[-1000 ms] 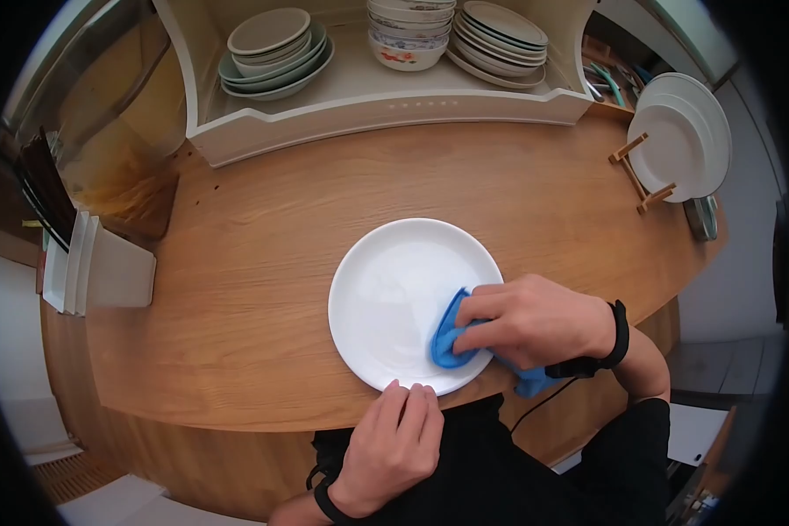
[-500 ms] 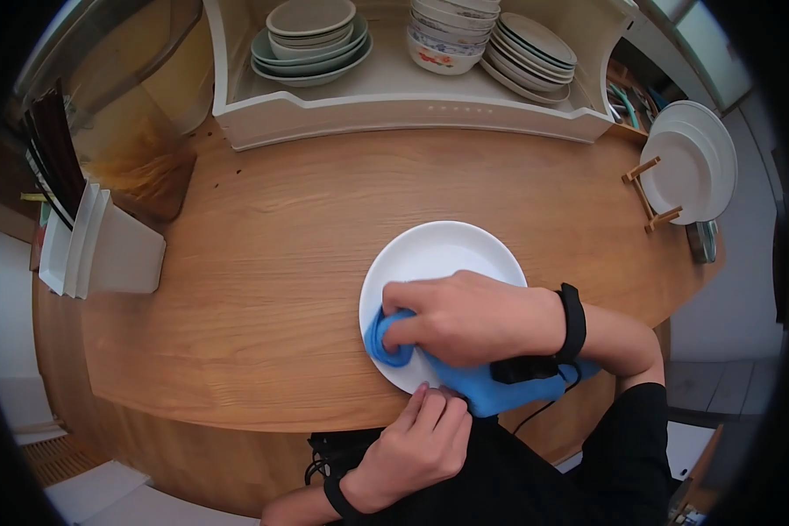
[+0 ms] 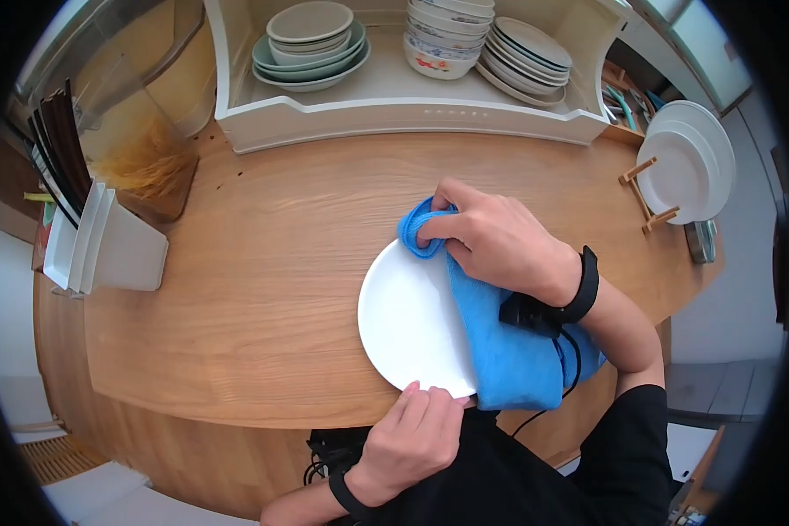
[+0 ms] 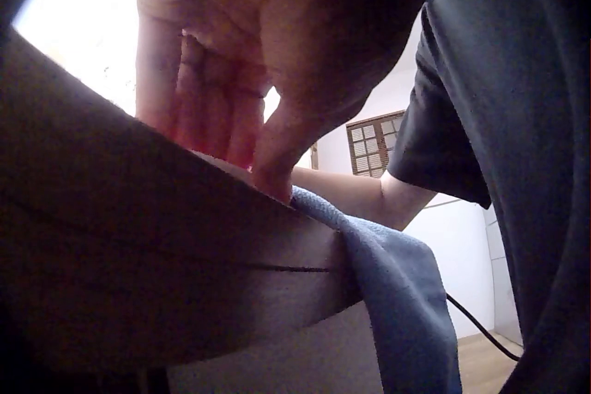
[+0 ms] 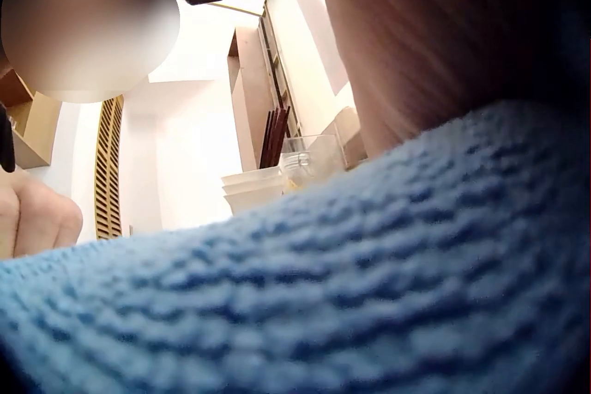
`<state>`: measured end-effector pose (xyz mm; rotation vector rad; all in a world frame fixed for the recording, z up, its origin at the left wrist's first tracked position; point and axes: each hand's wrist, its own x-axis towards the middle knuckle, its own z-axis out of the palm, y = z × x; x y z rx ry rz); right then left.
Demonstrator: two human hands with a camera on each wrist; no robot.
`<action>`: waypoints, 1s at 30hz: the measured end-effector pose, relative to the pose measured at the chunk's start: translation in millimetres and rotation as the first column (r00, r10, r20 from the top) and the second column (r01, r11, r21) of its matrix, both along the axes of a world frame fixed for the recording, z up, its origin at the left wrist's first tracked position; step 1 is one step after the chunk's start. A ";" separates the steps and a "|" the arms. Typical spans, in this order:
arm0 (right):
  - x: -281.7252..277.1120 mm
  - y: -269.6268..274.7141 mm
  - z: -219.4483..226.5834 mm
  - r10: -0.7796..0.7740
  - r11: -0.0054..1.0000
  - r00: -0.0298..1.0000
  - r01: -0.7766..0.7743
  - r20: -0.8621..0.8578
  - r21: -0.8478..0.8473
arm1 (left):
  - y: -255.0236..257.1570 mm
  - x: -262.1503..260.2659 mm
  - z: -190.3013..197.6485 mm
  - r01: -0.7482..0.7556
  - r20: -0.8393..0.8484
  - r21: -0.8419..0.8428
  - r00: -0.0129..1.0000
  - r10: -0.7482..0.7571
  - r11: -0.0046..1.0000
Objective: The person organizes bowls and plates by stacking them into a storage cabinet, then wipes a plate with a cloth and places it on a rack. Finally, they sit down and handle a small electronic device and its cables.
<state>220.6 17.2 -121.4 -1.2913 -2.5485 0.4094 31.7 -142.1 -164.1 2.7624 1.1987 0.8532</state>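
A white plate (image 3: pixel 409 320) lies flat near the front edge of the wooden table, its right side covered by a blue cloth (image 3: pixel 508 359). My right hand (image 3: pixel 510 241) grips a bunched part of this cloth at the plate's far rim. The rest of the cloth trails under the wrist to the table's front edge, where it hangs over in the left wrist view. At the near rim, my left hand (image 3: pixel 414 438) pinches the plate between fingertips and thumb. Ribbed blue cloth (image 5: pixel 305 292) fills the lower right wrist view.
A white shelf (image 3: pixel 394 123) at the back holds stacked bowls (image 3: pixel 438 57) and plates (image 3: pixel 526 61). White containers (image 3: pixel 118 241) with chopsticks stand left, beside a clear bin (image 3: pixel 145 167). More white plates (image 3: pixel 684 171) lean in a wooden rack at right.
My right hand swept the cloth leftward across the plate, then up to its far rim. The plate shifted slightly right earlier, together with the camera's view. My left hand stays at the near rim.
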 end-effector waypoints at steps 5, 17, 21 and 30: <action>19.4 -7.8 0.8 -0.072 0.997 0.997 0.071 0.026 0.009 | -3.9 2.4 1.0 -0.050 -0.019 -0.018 0.999 0.049 0.999; 43.7 -53.7 14.0 0.244 0.900 0.970 -0.221 0.015 -0.375 | -3.3 4.7 -1.9 -0.053 0.021 0.001 0.998 0.053 0.999; 21.8 -57.9 16.8 0.383 0.805 0.923 -0.349 -0.030 -0.480 | -1.4 2.3 1.2 -0.040 -0.030 0.039 0.999 0.041 0.998; -30.3 -22.7 6.4 0.367 0.890 0.930 -0.349 0.007 -0.292 | 3.1 -3.5 -7.8 -0.005 0.047 0.071 0.999 0.001 0.997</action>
